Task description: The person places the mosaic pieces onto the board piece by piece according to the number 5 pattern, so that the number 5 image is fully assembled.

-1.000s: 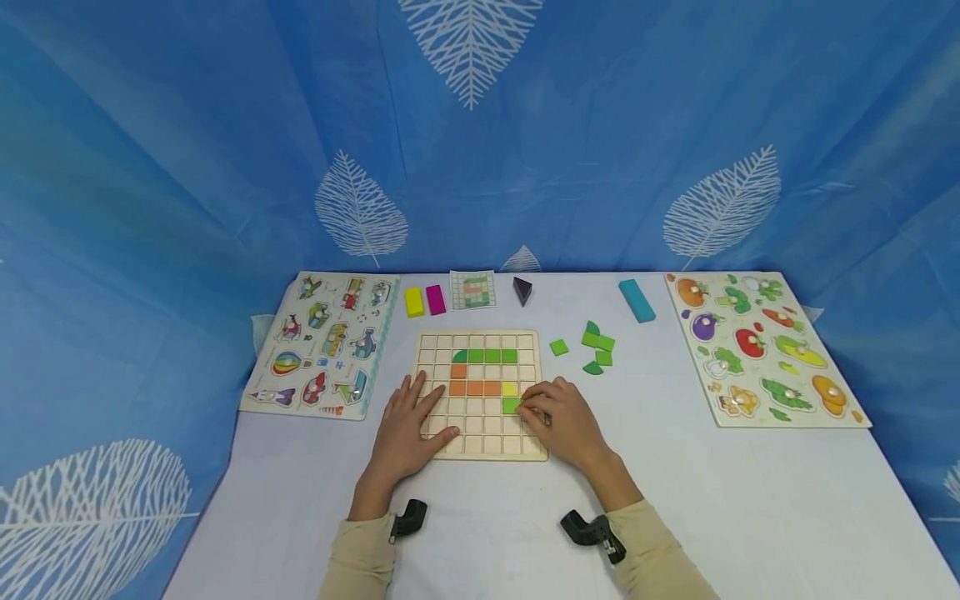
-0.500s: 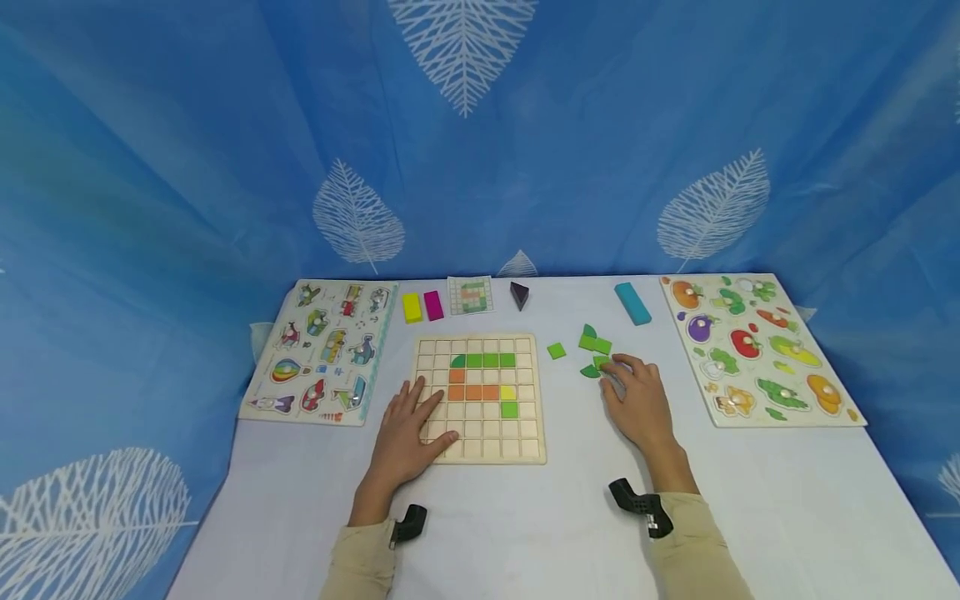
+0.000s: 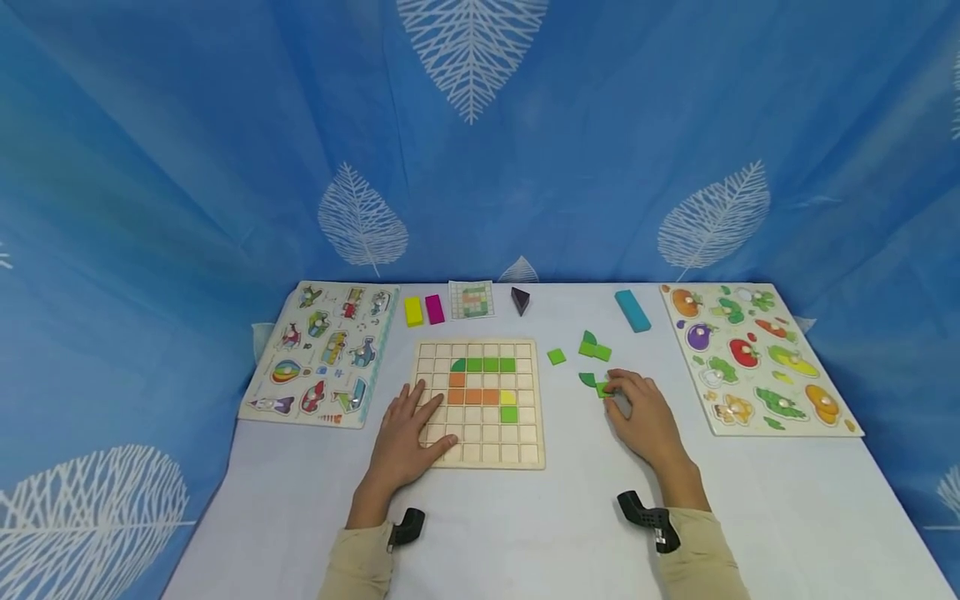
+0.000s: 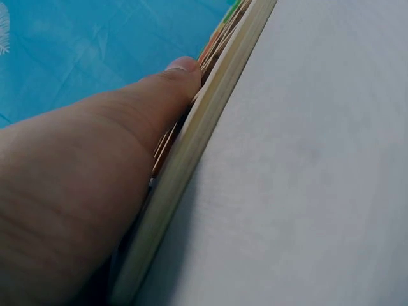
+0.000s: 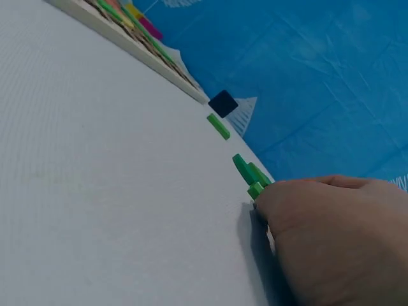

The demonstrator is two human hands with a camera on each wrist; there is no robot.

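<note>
Between the fingertips of the right hand: a light-green square tile is sitting partly covered, thumb and finger pinching it from the right; whether it is resting on the white cloth or already clear of it, I cannot tell

Tile's heading: being square, it is showing no long axis and pointing no particular way; its sides seem to be running roughly in line with those of the grid

Step in hand: by my reading, the person is picking out a loose tile while steadying the board

Next move: it is probably calling for a firm hold on the edges and a clean rise, without nudging the neighbour

Dark-green quarter-round: it is lying just left of the right fingertips, close by the pinched tile; I cannot tell if they are touching

Green pair: two squares are lying beyond the right fingertips, with another quarter-round just past them

Lone green square: it is lying farther left of those fingertips, near the grid

Left hand: its fingers are spreading apart, resting on the board's near-left part and gripping no tile

Wooden grid board: it is lying partly under the left fingers, carrying green, orange and yellow tiles

Printed card: it is lying well beyond both sets of fingers
</note>
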